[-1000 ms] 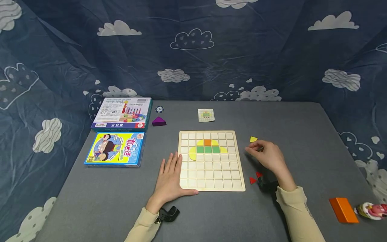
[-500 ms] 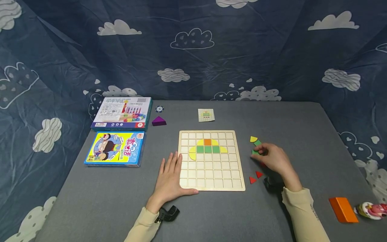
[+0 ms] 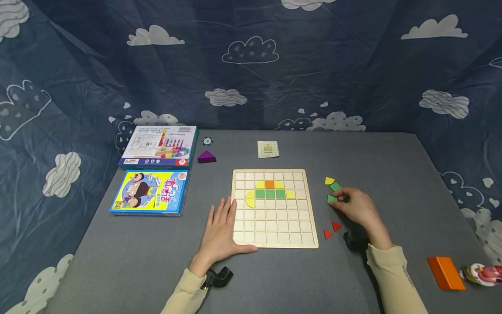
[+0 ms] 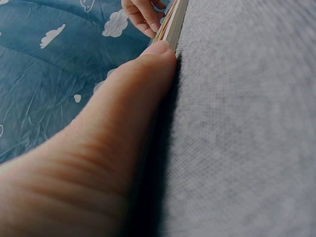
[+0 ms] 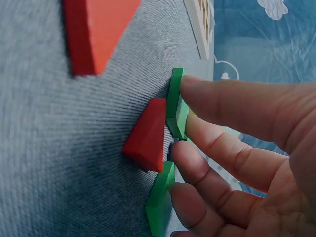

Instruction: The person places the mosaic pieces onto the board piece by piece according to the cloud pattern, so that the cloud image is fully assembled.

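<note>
Between right-hand fingers [image 5: 222, 106], green piece [image 5: 175, 103]

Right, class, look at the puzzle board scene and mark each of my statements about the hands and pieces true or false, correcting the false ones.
1. The left hand lies flat at the wooden board's near left corner. True.
2. The right hand is lifting an orange piece off the board. False: its fingers touch a green piece lying on the grey table to the right of the board.
3. Two small red triangles lie on the table just off the board's right edge. True.
4. The board is completely filled. False: only a few yellow, green and orange pieces sit near its top; most squares are bare.
5. A purple triangle lies near the boxes at the left. True.
</note>
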`<state>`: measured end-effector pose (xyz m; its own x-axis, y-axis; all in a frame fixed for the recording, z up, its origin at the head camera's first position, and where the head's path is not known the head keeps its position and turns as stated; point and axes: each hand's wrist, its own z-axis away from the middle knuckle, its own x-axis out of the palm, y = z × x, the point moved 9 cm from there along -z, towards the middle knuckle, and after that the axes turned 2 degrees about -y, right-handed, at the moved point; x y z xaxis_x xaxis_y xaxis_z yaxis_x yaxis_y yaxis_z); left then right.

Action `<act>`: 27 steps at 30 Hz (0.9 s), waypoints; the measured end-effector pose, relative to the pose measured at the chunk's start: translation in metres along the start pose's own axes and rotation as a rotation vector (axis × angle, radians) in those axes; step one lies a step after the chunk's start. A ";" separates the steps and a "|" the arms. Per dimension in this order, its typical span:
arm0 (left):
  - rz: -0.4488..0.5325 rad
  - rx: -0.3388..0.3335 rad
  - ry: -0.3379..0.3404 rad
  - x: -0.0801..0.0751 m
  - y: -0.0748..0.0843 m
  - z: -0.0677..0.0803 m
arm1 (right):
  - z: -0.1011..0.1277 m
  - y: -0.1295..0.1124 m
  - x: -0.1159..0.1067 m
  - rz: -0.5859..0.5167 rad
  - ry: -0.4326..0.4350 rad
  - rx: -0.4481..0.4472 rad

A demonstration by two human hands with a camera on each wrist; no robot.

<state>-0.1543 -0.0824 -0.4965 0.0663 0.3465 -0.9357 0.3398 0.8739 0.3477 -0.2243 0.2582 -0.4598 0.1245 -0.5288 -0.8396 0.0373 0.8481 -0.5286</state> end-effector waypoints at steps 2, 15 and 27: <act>0.004 -0.002 -0.003 0.000 0.000 0.000 | 0.000 0.000 0.000 0.013 0.006 -0.003; 0.011 -0.004 -0.011 0.001 -0.001 0.000 | 0.002 -0.007 -0.003 0.059 0.082 -0.053; 0.003 -0.008 -0.010 0.002 -0.001 0.000 | 0.011 -0.014 -0.002 0.003 0.128 -0.064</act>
<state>-0.1550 -0.0827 -0.4991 0.0772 0.3460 -0.9351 0.3324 0.8753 0.3513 -0.2139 0.2480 -0.4492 -0.0031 -0.5298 -0.8481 -0.0266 0.8478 -0.5296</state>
